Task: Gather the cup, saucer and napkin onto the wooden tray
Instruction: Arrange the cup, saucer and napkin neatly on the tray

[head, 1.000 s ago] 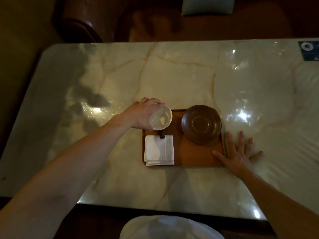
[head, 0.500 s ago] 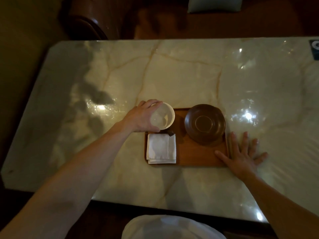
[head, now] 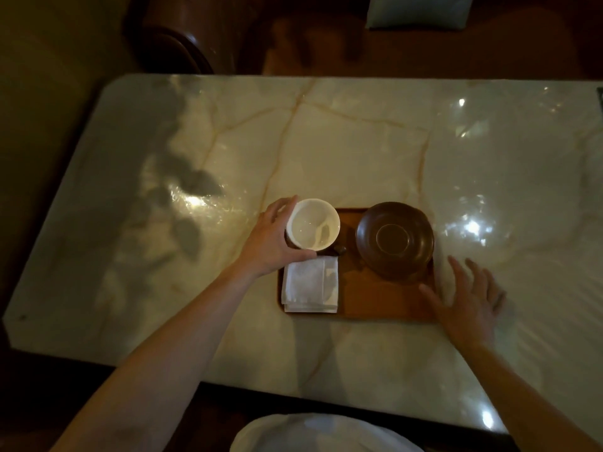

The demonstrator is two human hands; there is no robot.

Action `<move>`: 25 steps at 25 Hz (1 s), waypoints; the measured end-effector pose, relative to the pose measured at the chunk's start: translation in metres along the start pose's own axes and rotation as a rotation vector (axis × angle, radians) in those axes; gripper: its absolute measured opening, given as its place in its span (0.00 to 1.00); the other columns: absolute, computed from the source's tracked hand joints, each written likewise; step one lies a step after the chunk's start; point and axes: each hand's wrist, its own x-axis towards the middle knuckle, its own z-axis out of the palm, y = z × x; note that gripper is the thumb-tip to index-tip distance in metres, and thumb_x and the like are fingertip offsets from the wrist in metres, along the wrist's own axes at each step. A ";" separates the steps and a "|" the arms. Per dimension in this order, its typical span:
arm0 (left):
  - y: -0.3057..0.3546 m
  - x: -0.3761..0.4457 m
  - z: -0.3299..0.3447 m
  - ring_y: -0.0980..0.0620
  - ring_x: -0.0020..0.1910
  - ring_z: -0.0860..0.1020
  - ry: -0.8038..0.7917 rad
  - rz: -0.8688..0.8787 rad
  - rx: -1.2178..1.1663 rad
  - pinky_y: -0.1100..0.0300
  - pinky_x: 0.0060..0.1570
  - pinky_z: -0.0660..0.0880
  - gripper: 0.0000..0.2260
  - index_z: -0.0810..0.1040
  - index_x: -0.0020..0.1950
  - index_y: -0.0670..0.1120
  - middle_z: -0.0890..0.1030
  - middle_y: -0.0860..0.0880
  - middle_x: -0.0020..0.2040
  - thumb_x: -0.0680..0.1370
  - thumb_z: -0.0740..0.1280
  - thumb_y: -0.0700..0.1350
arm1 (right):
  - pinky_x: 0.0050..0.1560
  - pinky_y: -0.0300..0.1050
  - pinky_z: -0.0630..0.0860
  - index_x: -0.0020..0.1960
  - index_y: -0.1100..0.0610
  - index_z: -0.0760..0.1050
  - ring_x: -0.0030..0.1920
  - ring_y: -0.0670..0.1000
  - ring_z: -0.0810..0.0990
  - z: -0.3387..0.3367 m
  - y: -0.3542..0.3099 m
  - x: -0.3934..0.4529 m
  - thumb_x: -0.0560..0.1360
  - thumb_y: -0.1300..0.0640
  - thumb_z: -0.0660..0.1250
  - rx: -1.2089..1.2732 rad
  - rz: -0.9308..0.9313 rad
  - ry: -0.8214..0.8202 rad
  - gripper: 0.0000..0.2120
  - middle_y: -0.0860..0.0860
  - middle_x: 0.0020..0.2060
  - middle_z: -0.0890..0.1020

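A wooden tray (head: 385, 301) lies near the middle of the marble table. On its left part rests a folded white napkin (head: 310, 285). A dark brown saucer (head: 394, 238) sits on the tray's far right part. My left hand (head: 272, 239) grips a white-lined cup (head: 314, 228) from its left side, over the tray's far left corner; the cup's dark handle points toward me. Whether the cup touches the tray I cannot tell. My right hand (head: 470, 301) is spread with fingers apart at the tray's near right corner, thumb on the tray's edge.
The marble table (head: 326, 151) stretches wide to the left, right and far side. A dark chair back (head: 169, 44) and a pale cushion (head: 417, 11) stand beyond the far edge. White cloth (head: 323, 435) shows at the bottom, below the near table edge.
The cup in my left hand has shifted slightly toward the tray's far left corner and sits more level. My right hand has lifted a little, fingers now raised off the table.
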 end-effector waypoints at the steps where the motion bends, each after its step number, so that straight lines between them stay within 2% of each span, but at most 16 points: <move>1: -0.004 0.000 -0.001 0.48 0.73 0.57 -0.018 -0.031 -0.047 0.54 0.66 0.58 0.50 0.52 0.77 0.57 0.58 0.49 0.75 0.63 0.78 0.58 | 0.66 0.65 0.62 0.70 0.41 0.63 0.69 0.57 0.62 -0.003 -0.017 -0.001 0.71 0.28 0.57 -0.025 -0.109 0.077 0.31 0.52 0.68 0.68; 2: -0.007 0.000 -0.003 0.47 0.72 0.57 -0.044 -0.052 -0.081 0.54 0.66 0.57 0.49 0.52 0.77 0.56 0.60 0.48 0.75 0.64 0.78 0.55 | 0.63 0.60 0.67 0.67 0.43 0.68 0.65 0.56 0.67 -0.004 -0.039 0.000 0.72 0.30 0.57 -0.049 -0.216 0.091 0.28 0.51 0.62 0.74; 4: -0.013 0.002 -0.006 0.45 0.71 0.60 -0.082 -0.078 -0.134 0.54 0.69 0.58 0.47 0.55 0.77 0.52 0.64 0.45 0.73 0.64 0.78 0.50 | 0.59 0.57 0.70 0.65 0.45 0.73 0.61 0.55 0.71 -0.001 -0.088 0.006 0.73 0.34 0.59 -0.069 -0.350 -0.002 0.25 0.50 0.57 0.79; 6: -0.016 0.005 -0.010 0.47 0.68 0.66 -0.087 -0.105 -0.196 0.55 0.67 0.64 0.45 0.60 0.77 0.50 0.67 0.45 0.70 0.65 0.79 0.46 | 0.60 0.57 0.70 0.66 0.47 0.73 0.61 0.54 0.72 0.004 -0.128 0.014 0.74 0.37 0.62 -0.090 -0.394 -0.081 0.24 0.50 0.58 0.79; 8: -0.020 0.008 -0.013 0.50 0.63 0.70 -0.094 -0.110 -0.227 0.61 0.59 0.66 0.42 0.63 0.76 0.50 0.70 0.47 0.66 0.66 0.79 0.45 | 0.60 0.56 0.69 0.67 0.47 0.73 0.60 0.54 0.73 0.008 -0.148 0.021 0.76 0.40 0.62 -0.095 -0.399 -0.097 0.22 0.50 0.58 0.79; 12: -0.027 0.013 -0.014 0.53 0.59 0.72 -0.090 -0.082 -0.221 0.63 0.56 0.66 0.40 0.66 0.74 0.51 0.72 0.48 0.64 0.65 0.80 0.46 | 0.55 0.54 0.71 0.61 0.49 0.78 0.54 0.52 0.75 0.014 -0.153 0.031 0.76 0.44 0.65 -0.042 -0.415 -0.080 0.16 0.50 0.52 0.83; 17: -0.027 0.004 -0.006 0.52 0.57 0.74 0.023 -0.093 -0.243 0.61 0.57 0.68 0.40 0.70 0.72 0.50 0.74 0.49 0.61 0.62 0.81 0.49 | 0.53 0.53 0.73 0.59 0.51 0.80 0.52 0.53 0.76 0.016 -0.154 0.040 0.77 0.48 0.66 -0.011 -0.436 -0.062 0.13 0.51 0.48 0.84; 21: -0.024 -0.008 0.008 0.54 0.54 0.75 0.128 -0.128 -0.251 0.60 0.54 0.71 0.38 0.71 0.70 0.53 0.75 0.52 0.60 0.62 0.80 0.55 | 0.51 0.53 0.75 0.60 0.52 0.80 0.51 0.53 0.77 0.016 -0.154 0.048 0.77 0.50 0.65 -0.027 -0.459 -0.034 0.13 0.51 0.47 0.84; 25: -0.021 -0.016 0.017 0.53 0.55 0.75 0.218 -0.134 -0.196 0.54 0.57 0.74 0.38 0.72 0.69 0.50 0.75 0.52 0.58 0.63 0.79 0.57 | 0.51 0.53 0.75 0.62 0.52 0.78 0.52 0.55 0.76 0.013 -0.153 0.052 0.77 0.51 0.65 -0.036 -0.454 -0.026 0.15 0.53 0.50 0.84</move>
